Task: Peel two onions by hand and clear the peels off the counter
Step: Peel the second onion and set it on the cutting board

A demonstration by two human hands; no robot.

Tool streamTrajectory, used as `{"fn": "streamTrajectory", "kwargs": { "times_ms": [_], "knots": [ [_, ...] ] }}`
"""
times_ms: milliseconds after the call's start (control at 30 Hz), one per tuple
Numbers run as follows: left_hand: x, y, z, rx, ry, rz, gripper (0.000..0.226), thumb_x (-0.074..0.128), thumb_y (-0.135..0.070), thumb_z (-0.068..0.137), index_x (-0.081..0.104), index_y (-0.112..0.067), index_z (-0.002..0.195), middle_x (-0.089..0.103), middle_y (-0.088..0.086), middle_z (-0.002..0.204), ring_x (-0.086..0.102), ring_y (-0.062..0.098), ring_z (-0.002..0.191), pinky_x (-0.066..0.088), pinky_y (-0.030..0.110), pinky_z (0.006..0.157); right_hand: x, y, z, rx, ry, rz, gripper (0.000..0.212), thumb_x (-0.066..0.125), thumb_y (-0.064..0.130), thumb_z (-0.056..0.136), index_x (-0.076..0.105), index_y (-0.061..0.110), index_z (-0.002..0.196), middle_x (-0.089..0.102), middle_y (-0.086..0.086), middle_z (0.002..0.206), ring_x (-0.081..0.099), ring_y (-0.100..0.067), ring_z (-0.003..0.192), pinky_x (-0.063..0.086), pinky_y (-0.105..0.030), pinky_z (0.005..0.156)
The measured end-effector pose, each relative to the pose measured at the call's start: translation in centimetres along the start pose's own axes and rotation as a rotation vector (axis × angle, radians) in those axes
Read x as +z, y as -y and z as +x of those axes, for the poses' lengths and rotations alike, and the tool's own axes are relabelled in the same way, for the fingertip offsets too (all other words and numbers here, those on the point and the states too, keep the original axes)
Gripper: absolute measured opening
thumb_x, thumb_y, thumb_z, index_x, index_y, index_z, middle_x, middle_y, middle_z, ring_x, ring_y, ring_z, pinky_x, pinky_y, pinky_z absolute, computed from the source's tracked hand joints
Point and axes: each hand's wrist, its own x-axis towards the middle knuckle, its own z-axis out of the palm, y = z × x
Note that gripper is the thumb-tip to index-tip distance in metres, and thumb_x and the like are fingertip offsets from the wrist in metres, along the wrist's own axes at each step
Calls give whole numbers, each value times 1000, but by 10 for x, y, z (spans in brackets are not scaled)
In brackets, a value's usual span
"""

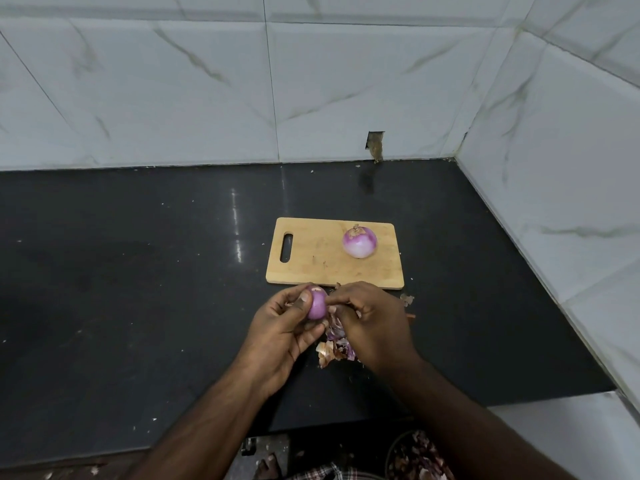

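Observation:
My left hand (pixel 284 323) grips a small purple onion (pixel 317 304) just in front of the wooden cutting board (pixel 311 258). My right hand (pixel 372 320) touches the onion's right side, its fingertips pinched at the skin. A second onion (pixel 360 241), peeled and purple-white, rests on the board's right half. A pile of dry peels (pixel 334 348) lies on the black counter (pixel 138 289) below and between my hands; part of it is hidden under my right hand.
White marble-look tiled walls close the counter at the back and right. A container holding onion peels (pixel 415 455) sits below the counter's front edge, near my right forearm. Small peel crumbs dot the counter and the board.

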Motion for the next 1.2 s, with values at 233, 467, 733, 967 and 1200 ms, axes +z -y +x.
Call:
{"fn": "streamTrajectory", "kwargs": {
  "times_ms": [233, 467, 733, 967, 1200],
  "knots": [
    [-6, -4, 4, 25, -33, -42, 29, 60, -13, 95, 61, -6, 124, 73, 20, 109, 73, 25, 86, 61, 27, 68, -3, -2, -1, 48, 45, 31, 22, 71, 9, 87, 77, 25, 102, 72, 14, 97, 64, 2, 94, 51, -20, 86],
    [-17, -8, 1, -82, 94, -62, 32, 61, -13, 88, 63, -8, 119, 70, 20, 105, 71, 26, 81, 61, 32, 70, -23, -6, 12, 153, 258, 27, 44, 74, 21, 88, 64, 24, 131, 59, 8, 139, 51, -6, 130, 45, -34, 109],
    [-8, -1, 1, -31, 134, -75, 40, 65, -10, 83, 59, -5, 122, 72, 13, 94, 72, 20, 79, 61, 31, 79, 2, 14, 2, 223, 24, 229, 24, 79, 7, 79, 79, 26, 93, 75, 12, 92, 69, 0, 88, 57, -22, 76],
    [-4, 7, 3, 94, 15, -88, 45, 70, -3, 75, 58, -7, 119, 70, 15, 108, 73, 21, 87, 61, 28, 71, 6, 17, 5, 394, -14, 374, 26, 76, 2, 81, 74, 28, 82, 75, 8, 80, 71, -5, 77, 58, -23, 72],
    [-4, 10, 4, 171, -19, 25, 50, 74, -2, 70, 60, -8, 117, 69, 16, 110, 72, 25, 94, 61, 31, 74, 7, 4, 3, 433, 24, 408, 23, 70, 4, 88, 74, 26, 86, 76, 6, 83, 72, -9, 81, 61, -41, 81]
  ]
}}
